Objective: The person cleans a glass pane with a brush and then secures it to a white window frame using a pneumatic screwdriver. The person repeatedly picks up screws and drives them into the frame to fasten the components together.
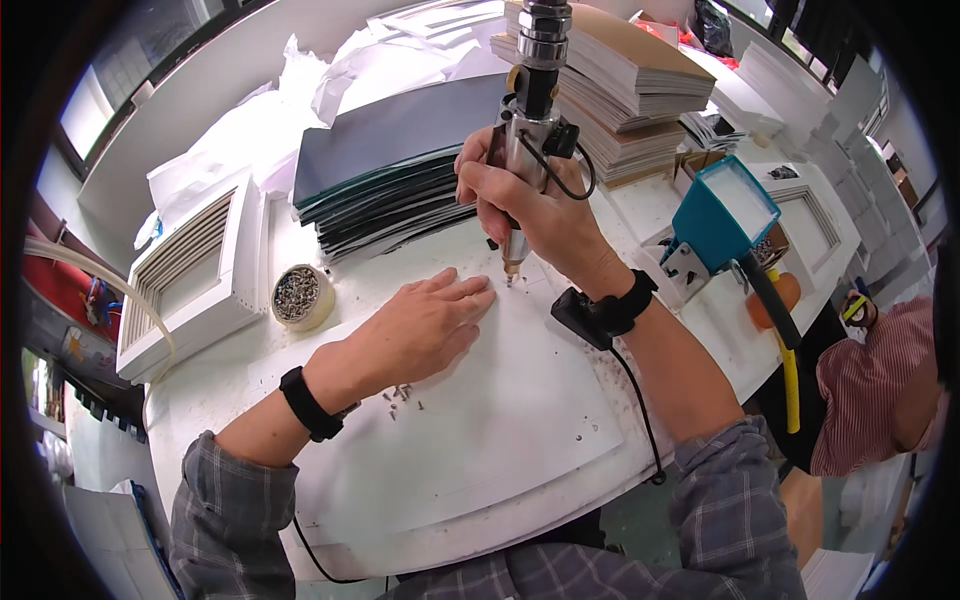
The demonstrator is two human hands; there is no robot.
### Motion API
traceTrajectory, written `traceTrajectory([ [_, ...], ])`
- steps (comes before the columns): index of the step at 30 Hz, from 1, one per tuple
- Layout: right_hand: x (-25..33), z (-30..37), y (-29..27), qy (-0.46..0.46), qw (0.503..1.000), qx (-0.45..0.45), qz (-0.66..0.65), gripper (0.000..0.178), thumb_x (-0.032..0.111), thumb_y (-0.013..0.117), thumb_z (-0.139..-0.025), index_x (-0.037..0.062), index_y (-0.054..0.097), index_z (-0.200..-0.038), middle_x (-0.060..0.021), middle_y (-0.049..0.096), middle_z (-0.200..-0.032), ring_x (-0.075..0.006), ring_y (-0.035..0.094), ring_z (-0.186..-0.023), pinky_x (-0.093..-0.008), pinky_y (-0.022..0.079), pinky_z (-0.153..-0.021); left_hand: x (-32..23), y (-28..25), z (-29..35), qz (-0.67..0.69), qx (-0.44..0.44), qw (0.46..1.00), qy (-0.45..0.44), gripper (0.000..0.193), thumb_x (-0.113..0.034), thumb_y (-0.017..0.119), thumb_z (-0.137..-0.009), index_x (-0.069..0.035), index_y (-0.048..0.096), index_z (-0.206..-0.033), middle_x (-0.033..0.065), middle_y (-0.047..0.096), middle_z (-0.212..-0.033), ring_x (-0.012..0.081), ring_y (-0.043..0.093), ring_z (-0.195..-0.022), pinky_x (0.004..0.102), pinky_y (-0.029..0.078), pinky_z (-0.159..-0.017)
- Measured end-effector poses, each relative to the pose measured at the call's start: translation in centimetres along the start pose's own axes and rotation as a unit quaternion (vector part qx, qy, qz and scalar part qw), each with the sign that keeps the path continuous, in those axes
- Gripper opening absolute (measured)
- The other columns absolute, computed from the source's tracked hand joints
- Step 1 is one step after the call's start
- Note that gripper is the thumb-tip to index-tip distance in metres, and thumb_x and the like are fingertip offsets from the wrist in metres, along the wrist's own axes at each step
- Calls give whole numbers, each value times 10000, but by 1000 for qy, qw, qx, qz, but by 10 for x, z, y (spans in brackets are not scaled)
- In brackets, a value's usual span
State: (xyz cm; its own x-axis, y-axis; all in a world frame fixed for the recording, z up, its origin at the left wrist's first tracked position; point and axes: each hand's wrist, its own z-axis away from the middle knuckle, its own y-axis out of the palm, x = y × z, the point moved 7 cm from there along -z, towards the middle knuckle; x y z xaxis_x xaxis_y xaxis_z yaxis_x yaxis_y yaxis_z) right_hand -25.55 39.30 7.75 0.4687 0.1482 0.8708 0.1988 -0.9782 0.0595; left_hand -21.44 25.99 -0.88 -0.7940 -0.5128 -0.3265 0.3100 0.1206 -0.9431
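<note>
A silver power screwdriver [534,128] stands nearly upright in the middle, and my right hand [535,205] is wrapped round its body. Its brass-coloured tip points down at the far part of a flat white board [480,430], beside a small screw; whether it touches cannot be made out. My left hand [415,325] lies on the board with its fingers stretched toward the tip, holding nothing I can see. Several loose screws [402,394] lie on the board close to my left wrist. A round tub [302,297] full of screws sits left of that hand.
A stack of dark sheets [400,150] rises behind my hands. White frames [190,290] are piled at the left. Brown-topped stacked boards [640,65] stand at the back right. A teal tool [725,210] with a black handle sits at the right. Beyond it is another person [880,390] in stripes.
</note>
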Motion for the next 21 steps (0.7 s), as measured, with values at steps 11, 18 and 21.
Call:
traceTrajectory([
  [11, 69, 45, -10, -108, 989, -87, -58, 408, 247, 622, -965, -56, 593, -1237, -100, 669, -841, -70, 505, -470, -252, 453, -463, -2, -10, 144, 36, -160, 969, -187, 202, -78, 723, -918, -57, 695, -1117, 109, 684, -963, 284, 676, -881, 371, 563, -771],
  [18, 77, 69, -14, -84, 987, -88, -104, 408, 241, 618, -967, -59, 575, -1241, -100, 657, -858, -63, 496, -460, -256, 454, -454, -19, 3, 134, -81, -139, 980, -120, 153, -82, 694, -904, -72, 668, -1055, 85, 665, -951, 267, 665, -884, 381, 567, -758],
  [21, 81, 75, -18, -88, 986, -102, -95, 408, 239, 622, -966, -59, 575, -1241, -101, 659, -861, -65, 500, -461, -257, 453, -455, -20, 8, 131, -136, -106, 980, -95, 139, -61, 657, -893, -34, 610, -1020, 98, 640, -953, 271, 655, -891, 385, 569, -751],
])
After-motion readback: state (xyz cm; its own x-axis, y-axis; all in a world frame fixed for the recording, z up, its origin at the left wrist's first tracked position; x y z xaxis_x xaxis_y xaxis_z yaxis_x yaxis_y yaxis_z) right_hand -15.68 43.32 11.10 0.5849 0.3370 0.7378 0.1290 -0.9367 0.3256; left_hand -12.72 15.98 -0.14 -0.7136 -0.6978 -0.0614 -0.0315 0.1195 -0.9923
